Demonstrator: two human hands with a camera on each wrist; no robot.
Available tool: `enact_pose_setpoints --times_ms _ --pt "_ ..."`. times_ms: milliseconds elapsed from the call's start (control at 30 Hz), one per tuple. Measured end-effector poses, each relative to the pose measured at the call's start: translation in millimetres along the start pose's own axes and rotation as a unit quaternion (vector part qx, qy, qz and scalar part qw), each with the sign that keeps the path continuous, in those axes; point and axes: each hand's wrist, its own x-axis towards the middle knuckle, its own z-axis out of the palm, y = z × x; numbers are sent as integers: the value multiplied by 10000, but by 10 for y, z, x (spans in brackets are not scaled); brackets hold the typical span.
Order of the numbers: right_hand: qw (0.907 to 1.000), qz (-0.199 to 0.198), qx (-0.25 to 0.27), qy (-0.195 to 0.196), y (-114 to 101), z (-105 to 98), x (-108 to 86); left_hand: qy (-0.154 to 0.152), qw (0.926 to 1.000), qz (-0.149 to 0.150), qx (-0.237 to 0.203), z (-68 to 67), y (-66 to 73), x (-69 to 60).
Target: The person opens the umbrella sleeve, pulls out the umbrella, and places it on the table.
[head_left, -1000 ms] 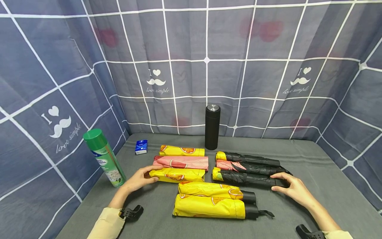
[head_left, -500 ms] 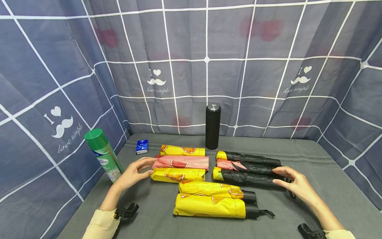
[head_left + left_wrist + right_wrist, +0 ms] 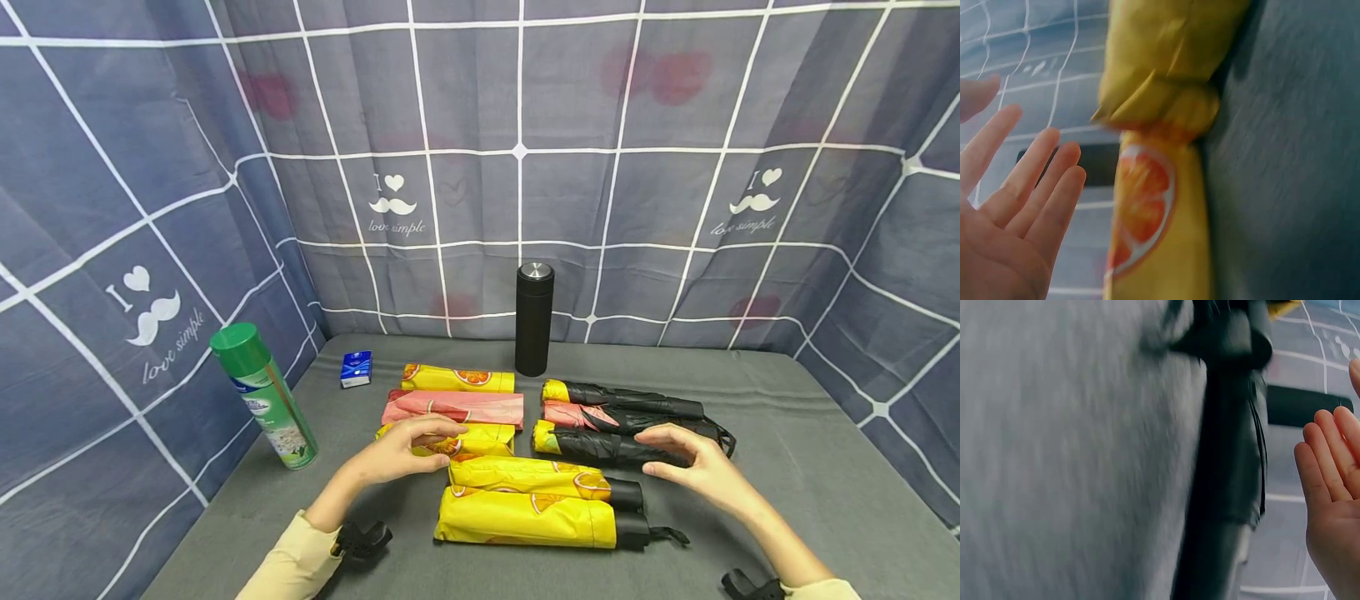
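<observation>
My left hand [image 3: 397, 450] hovers over the left end of a yellow orange-print umbrella sleeve [image 3: 487, 438], fingers extended and holding nothing. In the left wrist view that hand [image 3: 1016, 212] stands apart from the yellow fabric [image 3: 1172, 212]. My right hand [image 3: 701, 471] is over the right end of the nearest black folded umbrella [image 3: 600, 447]. Straight fingers show on the right hand [image 3: 1335, 469] in the right wrist view, with a gap to the black umbrella [image 3: 1229, 444]. Nearest the person lie two yellow-covered umbrellas, a rear one [image 3: 525, 475] and a front one [image 3: 525, 518], black handles pointing right.
Behind lie a pink sleeve [image 3: 457, 408], another yellow sleeve [image 3: 427, 379] and two more black umbrellas, one pink-tipped [image 3: 645, 422], one yellow-tipped [image 3: 630, 398]. A black flask [image 3: 533, 325], a blue box [image 3: 356, 368] and a green spray can [image 3: 266, 400] stand around them.
My left hand has moved right from the sleeves' left ends toward the nearer yellow umbrellas. The right hand has moved left along the nearest black umbrella. The lying things look unmoved.
</observation>
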Motion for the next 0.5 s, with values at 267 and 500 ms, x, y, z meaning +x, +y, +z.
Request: enact_pose_setpoints --times_ms 267,500 --pt "9989 73 123 -454 36 157 9 -500 9980 -331 -187 160 -108 91" --pt "9985 96 97 -533 100 192 -17 -583 9972 -460 20 209 -184 102"
